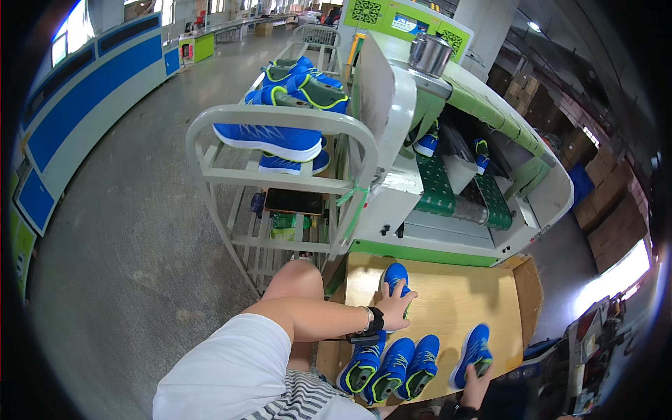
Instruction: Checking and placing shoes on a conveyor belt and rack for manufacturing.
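Gripping blue shoe (395, 272) with left hand (394, 311), fingers spread over its upper, at lower centre of frame. Clasping second shoe (477, 344) at heel end with right hand (475, 389), lower right. Judged best: hold lightly, settle soles flat on surface (483, 290), avoid nudging row of three shoes (394, 364) at bottom centre.

I count five blue shoes on the wooden table (470, 285): a row of three (394, 365) at its near edge toward the left corner, one (394, 274) under the left hand (395, 309) by the far edge, and one (475, 348) at the right hand (477, 389) toward the near right corner. Two more (427, 143) sit in the machine (392, 203), with its two green belts (435, 183). One steel mug (428, 54) tops its corner; shoes on the rack (194, 150) overlap beyond counting.
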`<state>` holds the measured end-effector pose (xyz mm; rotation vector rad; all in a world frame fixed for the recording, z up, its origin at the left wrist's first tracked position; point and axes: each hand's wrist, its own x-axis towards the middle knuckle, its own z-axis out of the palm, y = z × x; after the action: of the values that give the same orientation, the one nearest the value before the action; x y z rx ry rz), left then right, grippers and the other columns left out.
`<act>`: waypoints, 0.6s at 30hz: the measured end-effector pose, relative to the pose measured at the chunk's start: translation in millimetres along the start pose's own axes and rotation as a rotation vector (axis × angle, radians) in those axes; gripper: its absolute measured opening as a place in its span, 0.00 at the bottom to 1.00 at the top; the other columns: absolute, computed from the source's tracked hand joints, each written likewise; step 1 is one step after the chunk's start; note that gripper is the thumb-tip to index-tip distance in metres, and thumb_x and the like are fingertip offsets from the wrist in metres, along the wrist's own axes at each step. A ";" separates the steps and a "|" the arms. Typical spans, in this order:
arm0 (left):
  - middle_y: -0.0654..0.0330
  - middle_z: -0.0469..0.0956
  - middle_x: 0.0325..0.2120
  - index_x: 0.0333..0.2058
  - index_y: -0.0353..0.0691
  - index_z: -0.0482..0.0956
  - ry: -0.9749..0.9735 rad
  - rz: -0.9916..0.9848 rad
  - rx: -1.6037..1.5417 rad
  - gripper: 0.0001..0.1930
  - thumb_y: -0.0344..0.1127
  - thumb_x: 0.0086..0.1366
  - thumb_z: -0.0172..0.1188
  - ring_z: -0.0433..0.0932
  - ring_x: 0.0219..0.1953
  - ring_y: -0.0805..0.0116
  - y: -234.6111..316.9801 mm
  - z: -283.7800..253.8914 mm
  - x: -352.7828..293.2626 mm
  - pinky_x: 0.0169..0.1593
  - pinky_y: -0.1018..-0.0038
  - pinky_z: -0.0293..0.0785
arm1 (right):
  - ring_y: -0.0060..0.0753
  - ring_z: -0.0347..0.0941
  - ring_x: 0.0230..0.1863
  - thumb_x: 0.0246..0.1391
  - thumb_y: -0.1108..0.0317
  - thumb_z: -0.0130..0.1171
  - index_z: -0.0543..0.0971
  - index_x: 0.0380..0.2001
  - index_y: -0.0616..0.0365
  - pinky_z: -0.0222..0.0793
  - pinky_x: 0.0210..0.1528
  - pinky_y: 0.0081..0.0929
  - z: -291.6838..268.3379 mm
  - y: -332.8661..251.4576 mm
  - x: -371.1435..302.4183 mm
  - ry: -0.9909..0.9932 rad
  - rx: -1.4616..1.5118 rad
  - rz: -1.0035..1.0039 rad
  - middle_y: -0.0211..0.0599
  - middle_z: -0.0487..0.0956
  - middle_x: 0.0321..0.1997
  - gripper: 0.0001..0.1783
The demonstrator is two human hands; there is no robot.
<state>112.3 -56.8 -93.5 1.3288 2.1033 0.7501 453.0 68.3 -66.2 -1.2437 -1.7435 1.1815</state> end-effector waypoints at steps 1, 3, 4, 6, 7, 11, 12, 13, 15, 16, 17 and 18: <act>0.38 0.42 0.66 0.62 0.56 0.58 0.073 0.046 0.007 0.39 0.45 0.52 0.65 0.40 0.63 0.17 -4.2 4.7 1.9 0.63 0.36 0.47 | 0.40 0.65 0.58 0.50 0.74 0.62 0.56 0.64 0.65 0.58 0.62 0.32 11.6 -24.7 14.5 0.012 0.013 -0.050 0.46 0.68 0.58 0.40; 0.40 0.45 0.65 0.61 0.55 0.60 0.124 0.071 -0.026 0.38 0.37 0.49 0.63 0.39 0.65 0.22 -13.5 -2.4 2.5 0.63 0.37 0.50 | 0.37 0.68 0.54 0.52 0.72 0.61 0.58 0.63 0.64 0.63 0.58 0.32 48.4 -83.3 31.9 -0.031 -0.037 -0.095 0.43 0.70 0.55 0.37; 0.43 0.45 0.66 0.59 0.56 0.62 0.072 0.128 -0.074 0.37 0.36 0.48 0.64 0.40 0.65 0.22 -20.3 -9.5 6.1 0.64 0.39 0.50 | 0.36 0.68 0.54 0.52 0.72 0.61 0.58 0.64 0.63 0.64 0.57 0.32 67.0 -99.9 42.3 -0.065 -0.059 -0.090 0.43 0.70 0.55 0.38; 0.46 0.46 0.67 0.59 0.58 0.63 0.040 0.179 -0.090 0.38 0.36 0.47 0.64 0.47 0.64 0.26 -34.7 -9.1 14.2 0.64 0.41 0.55 | 0.36 0.68 0.54 0.50 0.73 0.62 0.56 0.64 0.62 0.64 0.57 0.32 110.8 -89.4 69.7 -0.170 -0.036 -0.074 0.43 0.69 0.55 0.40; 0.46 0.46 0.67 0.59 0.58 0.63 0.050 0.182 -0.094 0.38 0.36 0.47 0.64 0.47 0.64 0.26 -32.1 -13.0 15.4 0.64 0.41 0.55 | 0.37 0.68 0.54 0.49 0.74 0.62 0.55 0.65 0.61 0.65 0.57 0.32 134.6 -72.1 85.2 -0.226 0.008 -0.054 0.43 0.69 0.55 0.41; 0.42 0.43 0.67 0.67 0.60 0.51 -0.046 0.206 -0.077 0.46 0.42 0.50 0.67 0.48 0.66 0.31 -27.9 -25.2 14.2 0.66 0.49 0.55 | 0.44 0.69 0.55 0.48 0.71 0.62 0.38 0.68 0.60 0.66 0.56 0.34 224.7 0.2 84.9 -0.404 -0.229 -0.053 0.52 0.68 0.57 0.54; 0.42 0.43 0.67 0.67 0.61 0.50 -0.049 0.224 -0.072 0.47 0.42 0.50 0.67 0.47 0.67 0.32 -28.8 -29.5 11.7 0.66 0.49 0.55 | 0.44 0.69 0.56 0.48 0.70 0.62 0.34 0.68 0.61 0.66 0.57 0.33 227.5 4.3 86.7 -0.419 -0.255 -0.089 0.55 0.66 0.58 0.56; 0.42 0.42 0.67 0.68 0.62 0.49 -0.055 0.241 -0.068 0.48 0.42 0.51 0.67 0.47 0.67 0.32 -29.9 -31.3 6.6 0.66 0.49 0.55 | 0.44 0.68 0.56 0.47 0.70 0.62 0.31 0.68 0.61 0.66 0.57 0.33 231.3 -4.1 80.6 -0.434 -0.283 -0.121 0.58 0.65 0.60 0.58; 0.43 0.42 0.68 0.68 0.62 0.48 -0.039 0.245 -0.071 0.48 0.45 0.52 0.67 0.47 0.67 0.34 -34.9 -32.4 2.6 0.65 0.48 0.56 | 0.46 0.69 0.57 0.49 0.66 0.63 0.32 0.69 0.63 0.69 0.52 0.30 218.7 -27.1 73.4 -0.525 -0.194 0.109 0.56 0.64 0.63 0.58; 0.44 0.42 0.68 0.68 0.63 0.48 -0.049 0.201 -0.067 0.47 0.48 0.52 0.67 0.46 0.68 0.34 -34.5 -33.3 -0.3 0.64 0.46 0.56 | 0.45 0.68 0.59 0.49 0.64 0.63 0.35 0.70 0.61 0.68 0.53 0.30 210.4 -52.8 60.6 -0.538 -0.173 0.153 0.53 0.62 0.65 0.56; 0.45 0.42 0.68 0.68 0.63 0.48 -0.063 0.163 -0.060 0.47 0.50 0.53 0.67 0.46 0.68 0.35 -30.3 -34.0 -4.6 0.64 0.44 0.56 | 0.44 0.66 0.60 0.50 0.62 0.64 0.38 0.70 0.60 0.67 0.53 0.30 203.3 -72.1 50.9 -0.543 -0.150 0.199 0.50 0.60 0.67 0.55; 0.46 0.43 0.68 0.68 0.60 0.50 -0.102 0.109 -0.022 0.45 0.53 0.56 0.64 0.44 0.69 0.37 -15.4 -44.7 -13.1 0.63 0.40 0.53 | 0.41 0.64 0.61 0.53 0.60 0.62 0.43 0.70 0.56 0.64 0.55 0.33 195.0 -57.5 57.4 -0.427 -0.176 0.119 0.43 0.55 0.71 0.50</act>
<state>76.7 -81.9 -71.0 1.4482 1.9510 0.7320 242.3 60.2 -80.3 -1.2776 -2.1455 1.4721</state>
